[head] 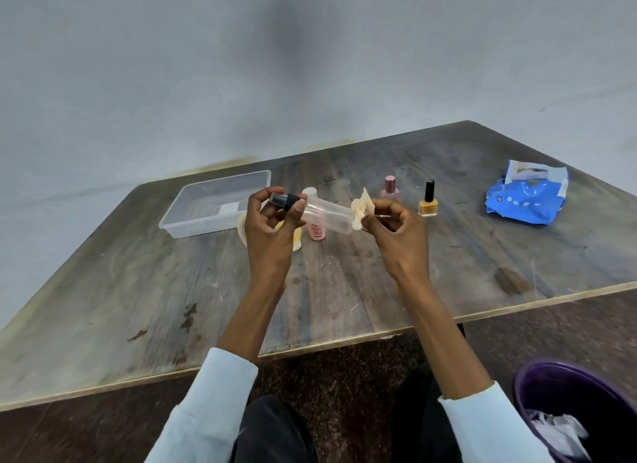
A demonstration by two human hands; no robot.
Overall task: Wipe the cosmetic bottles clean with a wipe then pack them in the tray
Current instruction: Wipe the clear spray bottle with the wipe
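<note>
The see-through plastic spray bottle with the black cap [324, 214] is lying sideways in the air, above the table and in front of the person. The left hand [272, 228] is pinching it at the black cap end with curled fingers. The right hand [396, 228] is pinching a small crumpled cream wipe [360, 209] and pressing it on the bottle's bottom end. The two hands are apart, one at each end.

The bottle is being held only by its cap, so I think it could slip or twist loose if the wipe is pushing too hard. It could then fall on the small bottles standing right under it and knock them over.

Under the hands, a pink bottle with a pale cap [315, 230] and something round and yellow-white [296, 238] are standing, partly hidden. A little to the right, a pink nail polish bottle [390, 188] and a yellow nail polish bottle with a black cap [428, 202] are standing close together.

The clear plastic tray [193, 218] is sitting to the left, and no bottles are showing in it. Reaching across could bump the standing bottles.

A crinkled blue wipes pack [527, 197] is lying far right on the worn wooden table [138, 307]. A purple bin [572, 411] is sitting on the floor.
</note>
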